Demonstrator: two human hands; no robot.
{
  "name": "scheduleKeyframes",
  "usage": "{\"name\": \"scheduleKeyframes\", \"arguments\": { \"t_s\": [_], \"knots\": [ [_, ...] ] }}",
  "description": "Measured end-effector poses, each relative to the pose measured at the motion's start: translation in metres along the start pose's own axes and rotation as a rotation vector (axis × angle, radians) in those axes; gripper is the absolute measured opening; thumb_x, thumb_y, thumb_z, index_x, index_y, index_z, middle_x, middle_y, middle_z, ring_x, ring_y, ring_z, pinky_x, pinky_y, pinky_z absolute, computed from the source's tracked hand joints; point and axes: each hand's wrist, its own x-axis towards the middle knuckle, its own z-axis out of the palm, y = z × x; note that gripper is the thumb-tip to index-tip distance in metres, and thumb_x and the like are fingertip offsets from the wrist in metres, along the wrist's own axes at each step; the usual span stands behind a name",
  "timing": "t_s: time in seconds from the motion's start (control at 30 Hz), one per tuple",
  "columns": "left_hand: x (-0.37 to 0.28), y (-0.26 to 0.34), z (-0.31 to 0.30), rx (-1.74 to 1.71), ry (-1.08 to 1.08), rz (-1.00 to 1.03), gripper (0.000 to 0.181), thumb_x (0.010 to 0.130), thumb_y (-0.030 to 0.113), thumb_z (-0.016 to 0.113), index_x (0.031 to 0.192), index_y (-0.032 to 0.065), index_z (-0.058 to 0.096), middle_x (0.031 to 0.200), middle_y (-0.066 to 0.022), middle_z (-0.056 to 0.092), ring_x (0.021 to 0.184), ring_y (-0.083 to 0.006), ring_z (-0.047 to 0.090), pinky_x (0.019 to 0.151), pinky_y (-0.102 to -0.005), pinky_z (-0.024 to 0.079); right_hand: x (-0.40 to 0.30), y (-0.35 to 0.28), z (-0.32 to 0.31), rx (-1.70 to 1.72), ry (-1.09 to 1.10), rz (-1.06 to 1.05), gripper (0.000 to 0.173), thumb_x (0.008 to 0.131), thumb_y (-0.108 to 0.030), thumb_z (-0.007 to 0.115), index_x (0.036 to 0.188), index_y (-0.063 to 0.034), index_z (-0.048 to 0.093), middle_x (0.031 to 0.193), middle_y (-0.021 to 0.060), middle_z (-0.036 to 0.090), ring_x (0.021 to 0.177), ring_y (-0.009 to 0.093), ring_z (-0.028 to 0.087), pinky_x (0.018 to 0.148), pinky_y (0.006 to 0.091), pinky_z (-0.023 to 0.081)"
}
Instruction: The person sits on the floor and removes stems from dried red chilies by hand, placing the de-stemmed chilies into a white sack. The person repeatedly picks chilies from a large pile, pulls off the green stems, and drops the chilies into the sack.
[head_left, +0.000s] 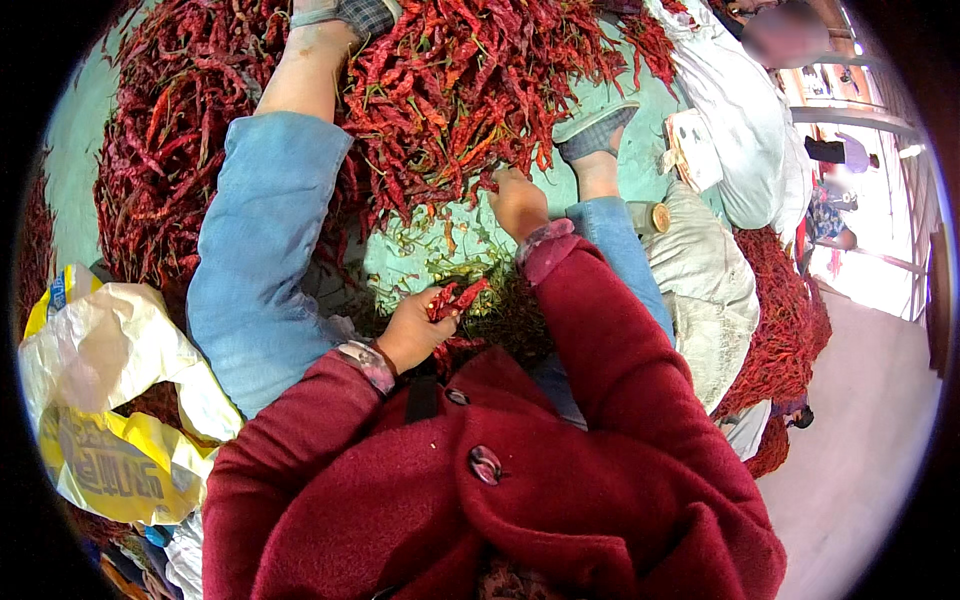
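Between my outstretched legs, my left hand (416, 330) is closed around a small bunch of dried red chillies (466, 298), whose ends stick out past the thumb. Farther forward, my right hand (517, 202) reaches to the near edge of a large heap of dried red chillies (442, 97). Its fingertips touch chillies there, but the back of the hand hides whether any are gripped. Below the heap, loose green and pale chilli stems (457, 266) are scattered over the light green floor sheet (397, 251). More chillies lie in shadow under my left hand.
An open white and yellow plastic sack (112, 352) bearing writing stands at my left. To my right are a stuffed woven sack (709, 300), a jar with a lid (658, 217) and a long white sack (739, 127). Another chilli pile (784, 322) lies beyond. People are in the background at right.
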Motion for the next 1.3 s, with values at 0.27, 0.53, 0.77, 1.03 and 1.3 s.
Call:
{"name": "scheduleKeyframes", "arguments": {
  "t_s": [0.27, 0.53, 0.77, 1.03, 1.3],
  "knots": [
    [0.004, -0.003, -0.001, -0.007, 0.024, -0.002, 0.014, 0.084, 0.002, 0.061, 0.098, 0.0003, 0.059, 0.08, 0.0055, 0.057, 0.073, -0.0038, 0.048, 0.069, -0.0213, 0.043, -0.031, 0.014, -0.011, 0.363, 0.108, -0.145, 0.024, 0.071, -0.017, 0.068, 0.089, -0.0031, 0.06, 0.085, 0.0164, 0.059, 0.078, 0.036, 0.058, 0.069, 0.0431, 0.047],
    [0.002, 0.003, -0.004, -0.109, 0.118, 0.0, 0.013, 0.083, 0.005, 0.062, 0.096, 0.0002, 0.061, 0.083, 0.0036, 0.06, 0.073, -0.0054, 0.051, 0.067, -0.0233, 0.044, -0.103, -0.015, -0.064, 1.37, -0.319, 0.485, 0.013, 0.088, -0.018, 0.057, 0.092, -0.0066, 0.059, 0.078, -0.002, 0.057, 0.062, 0.006, 0.049, 0.057, 0.0228, 0.039],
    [-0.013, 0.016, -0.002, -0.187, 0.14, 0.034, 0.011, 0.085, 0.008, 0.06, 0.093, 0.001, 0.062, 0.083, 0.0002, 0.062, 0.073, -0.0085, 0.055, 0.068, -0.0265, 0.045, -0.155, -0.038, -0.092, 1.879, -0.39, 0.499, 0.012, 0.091, -0.017, 0.052, 0.097, -0.007, 0.053, 0.08, -0.0014, 0.056, 0.07, 0.009, 0.051, 0.064, 0.0247, 0.041],
    [-0.052, 0.047, 0.03, -0.377, 0.061, -0.044, 0.017, 0.085, 0.006, 0.062, 0.1, -0.0018, 0.063, 0.09, -0.0054, 0.065, 0.075, -0.0132, 0.061, 0.07, -0.0278, 0.049, -0.192, -0.066, -0.116, 1.335, -0.371, 0.213, 0.018, 0.087, -0.014, 0.06, 0.101, -0.0024, 0.058, 0.086, -0.0018, 0.061, 0.073, 0.004, 0.052, 0.067, 0.0204, 0.043],
    [-0.071, 0.056, 0.047, -0.262, -0.112, 0.083, 0.023, 0.086, 0.008, 0.063, 0.107, -0.0011, 0.058, 0.097, -0.0064, 0.065, 0.084, -0.014, 0.062, 0.076, -0.0284, 0.05, -0.214, -0.096, -0.126, 0.589, 0.05, -0.249, 0.017, 0.077, -0.009, 0.065, 0.09, -0.0024, 0.058, 0.083, 0.0113, 0.059, 0.075, 0.028, 0.058, 0.068, 0.0362, 0.048]
  ]
}}
